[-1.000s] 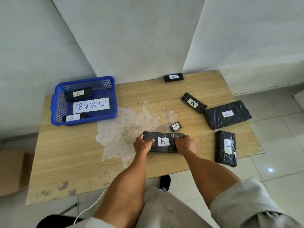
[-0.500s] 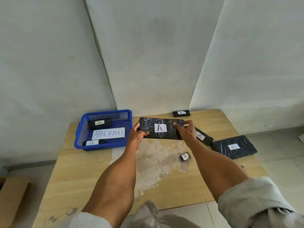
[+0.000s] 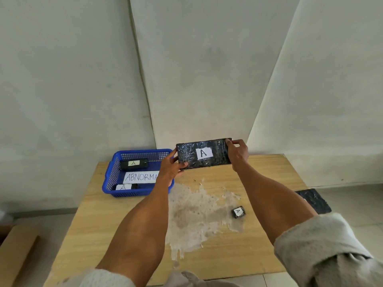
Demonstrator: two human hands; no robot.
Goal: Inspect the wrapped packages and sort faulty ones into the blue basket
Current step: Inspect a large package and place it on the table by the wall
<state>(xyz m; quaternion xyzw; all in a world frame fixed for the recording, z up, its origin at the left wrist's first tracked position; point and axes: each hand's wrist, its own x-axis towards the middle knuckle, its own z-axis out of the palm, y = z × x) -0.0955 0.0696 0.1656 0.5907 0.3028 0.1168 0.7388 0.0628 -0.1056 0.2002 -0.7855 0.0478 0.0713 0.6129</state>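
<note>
I hold a flat black wrapped package (image 3: 204,153) with a white "A" label up in the air above the table's far half, its labelled face toward me. My left hand (image 3: 171,166) grips its left end and my right hand (image 3: 238,154) grips its right end. The blue basket (image 3: 116,175) with an "ABNORMAL" sign sits at the table's far left and holds two small black labelled packages (image 3: 134,163) (image 3: 125,186). A tiny black labelled package (image 3: 238,212) lies on the table under my right forearm.
The wooden table (image 3: 259,245) has a large pale stain (image 3: 194,212) in its middle. A big black package (image 3: 315,200) shows partly behind my right arm at the table's right edge. A brown cardboard piece (image 3: 14,251) lies on the floor at the left.
Both hands lifted the long black package from the table's near middle up to chest height. My head tilted up, so the packages on the right fell out of view.
</note>
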